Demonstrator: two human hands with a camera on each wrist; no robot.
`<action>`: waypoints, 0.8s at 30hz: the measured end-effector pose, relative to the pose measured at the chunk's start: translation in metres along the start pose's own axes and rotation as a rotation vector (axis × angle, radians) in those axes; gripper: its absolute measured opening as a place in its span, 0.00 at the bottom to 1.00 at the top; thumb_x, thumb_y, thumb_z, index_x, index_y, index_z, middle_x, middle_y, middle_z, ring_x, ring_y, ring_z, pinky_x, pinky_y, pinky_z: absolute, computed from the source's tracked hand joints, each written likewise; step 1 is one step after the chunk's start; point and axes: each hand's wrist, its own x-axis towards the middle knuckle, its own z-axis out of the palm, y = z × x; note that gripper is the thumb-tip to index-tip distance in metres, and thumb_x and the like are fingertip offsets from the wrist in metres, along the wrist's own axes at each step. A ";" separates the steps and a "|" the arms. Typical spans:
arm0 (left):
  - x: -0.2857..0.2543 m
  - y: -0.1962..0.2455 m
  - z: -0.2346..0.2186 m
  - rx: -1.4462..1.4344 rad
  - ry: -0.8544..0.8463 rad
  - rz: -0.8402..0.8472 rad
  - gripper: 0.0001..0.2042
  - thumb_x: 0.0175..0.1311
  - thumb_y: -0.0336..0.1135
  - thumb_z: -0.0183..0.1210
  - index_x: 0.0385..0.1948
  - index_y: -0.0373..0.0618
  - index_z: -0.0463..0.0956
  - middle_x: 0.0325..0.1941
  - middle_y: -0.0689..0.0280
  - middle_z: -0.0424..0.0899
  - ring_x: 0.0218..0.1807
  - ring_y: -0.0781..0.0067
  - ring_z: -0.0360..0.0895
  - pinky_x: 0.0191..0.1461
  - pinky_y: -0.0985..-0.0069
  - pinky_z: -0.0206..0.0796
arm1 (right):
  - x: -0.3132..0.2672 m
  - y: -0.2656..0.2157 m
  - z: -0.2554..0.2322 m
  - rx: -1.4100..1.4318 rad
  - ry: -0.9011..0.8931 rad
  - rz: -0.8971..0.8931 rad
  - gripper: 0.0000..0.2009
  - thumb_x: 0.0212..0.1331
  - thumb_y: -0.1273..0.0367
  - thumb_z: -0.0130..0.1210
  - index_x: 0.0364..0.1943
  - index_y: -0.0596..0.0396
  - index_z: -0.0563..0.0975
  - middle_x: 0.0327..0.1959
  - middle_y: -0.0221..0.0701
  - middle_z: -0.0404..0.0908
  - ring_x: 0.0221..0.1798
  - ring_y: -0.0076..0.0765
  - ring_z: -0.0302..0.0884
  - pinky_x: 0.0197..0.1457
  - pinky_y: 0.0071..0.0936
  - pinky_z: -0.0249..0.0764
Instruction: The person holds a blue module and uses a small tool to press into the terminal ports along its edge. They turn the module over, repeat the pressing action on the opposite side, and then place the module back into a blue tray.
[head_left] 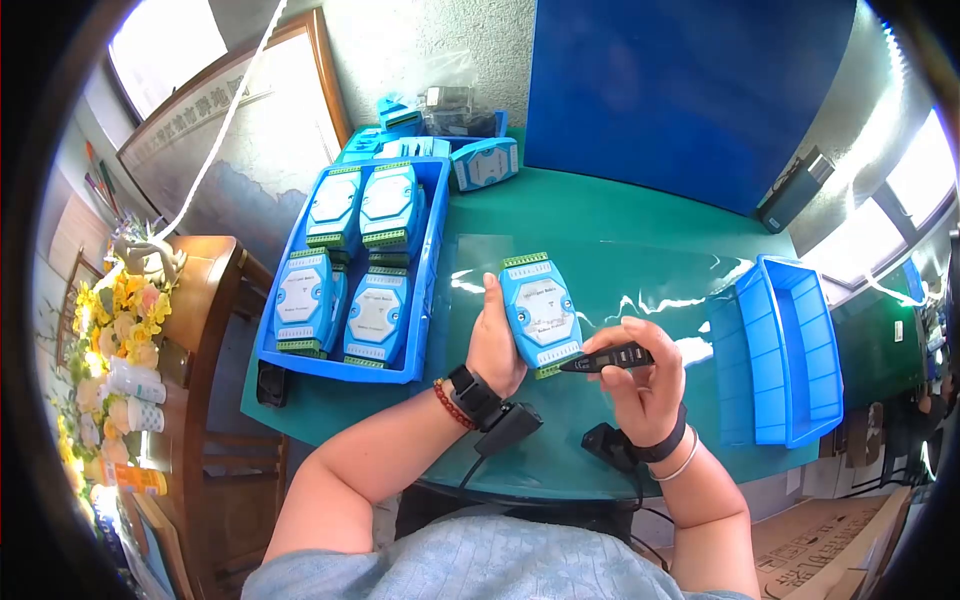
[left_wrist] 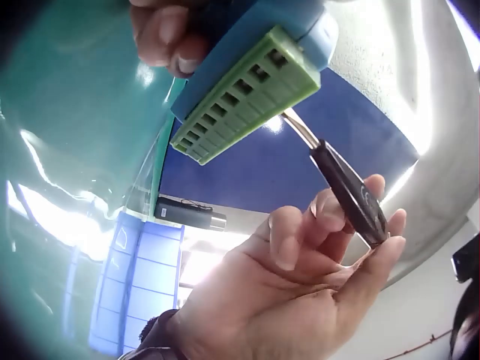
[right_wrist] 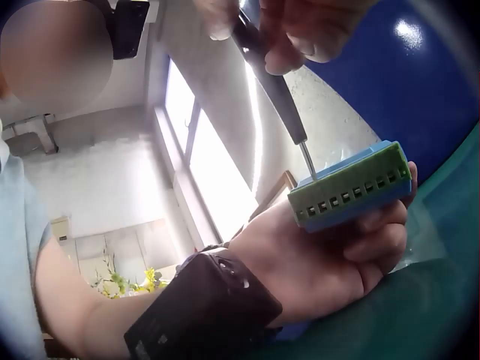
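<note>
A blue module with a white label and green terminal blocks at both ends lies in the left hand, whose fingers curl round its side and back. The right hand pinches a black pen-like screwdriver. In the right wrist view the metal shaft reaches the top edge of the green terminal block. From the left wrist view, the tip is partly hidden behind the green block, and the right hand holds the dark handle.
At the left, a blue bin holds several similar modules. More modules and a bagged item lie behind it. A divided blue bin stands at the right of the green table. A blue panel rises at the back.
</note>
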 end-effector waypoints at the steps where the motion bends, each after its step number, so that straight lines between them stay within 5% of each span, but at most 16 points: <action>1: 0.000 0.000 0.000 -0.002 -0.011 -0.004 0.32 0.71 0.60 0.26 0.55 0.39 0.65 0.49 0.55 0.77 0.50 0.60 0.78 0.55 0.63 0.73 | -0.001 0.000 0.000 0.021 0.001 0.021 0.24 0.51 0.80 0.62 0.53 0.59 0.67 0.36 0.42 0.80 0.38 0.41 0.81 0.39 0.31 0.78; 4: 0.000 0.000 -0.001 -0.002 -0.022 -0.012 0.32 0.72 0.59 0.26 0.55 0.40 0.66 0.49 0.57 0.77 0.50 0.61 0.78 0.54 0.64 0.73 | -0.001 0.004 -0.003 -0.087 -0.068 -0.071 0.22 0.59 0.75 0.56 0.57 0.56 0.63 0.36 0.44 0.80 0.27 0.26 0.78 0.28 0.18 0.75; 10: 0.000 0.000 0.001 -0.005 0.016 -0.021 0.31 0.72 0.59 0.25 0.56 0.41 0.66 0.49 0.57 0.77 0.50 0.60 0.78 0.54 0.63 0.73 | -0.003 0.005 -0.002 -0.089 -0.056 -0.065 0.23 0.58 0.76 0.58 0.56 0.56 0.64 0.35 0.44 0.81 0.28 0.28 0.80 0.29 0.18 0.77; 13: 0.000 0.001 0.001 -0.014 0.012 -0.030 0.31 0.72 0.59 0.25 0.56 0.41 0.66 0.49 0.56 0.77 0.50 0.60 0.78 0.54 0.63 0.73 | -0.004 0.001 0.001 -0.064 0.010 -0.006 0.22 0.50 0.77 0.64 0.51 0.58 0.69 0.35 0.40 0.82 0.36 0.43 0.82 0.38 0.32 0.78; 19: 0.000 0.000 0.001 -0.015 0.012 -0.026 0.31 0.72 0.58 0.25 0.55 0.41 0.66 0.49 0.56 0.77 0.49 0.61 0.78 0.54 0.63 0.73 | -0.005 0.001 0.001 -0.076 0.013 0.001 0.22 0.50 0.77 0.64 0.51 0.58 0.69 0.35 0.40 0.82 0.35 0.42 0.82 0.37 0.31 0.78; 22: 0.000 0.001 0.001 -0.014 0.012 -0.025 0.31 0.72 0.58 0.25 0.55 0.41 0.66 0.49 0.57 0.78 0.49 0.61 0.78 0.54 0.63 0.73 | -0.003 0.005 -0.002 -0.083 -0.048 -0.065 0.21 0.58 0.77 0.57 0.56 0.55 0.64 0.36 0.45 0.81 0.26 0.27 0.79 0.27 0.18 0.76; 24: -0.001 0.001 0.002 -0.002 0.008 -0.018 0.31 0.72 0.58 0.25 0.55 0.41 0.66 0.49 0.57 0.78 0.49 0.61 0.78 0.54 0.64 0.73 | -0.002 0.005 -0.001 -0.084 -0.048 -0.064 0.22 0.58 0.76 0.57 0.56 0.55 0.64 0.36 0.45 0.81 0.26 0.27 0.79 0.28 0.19 0.77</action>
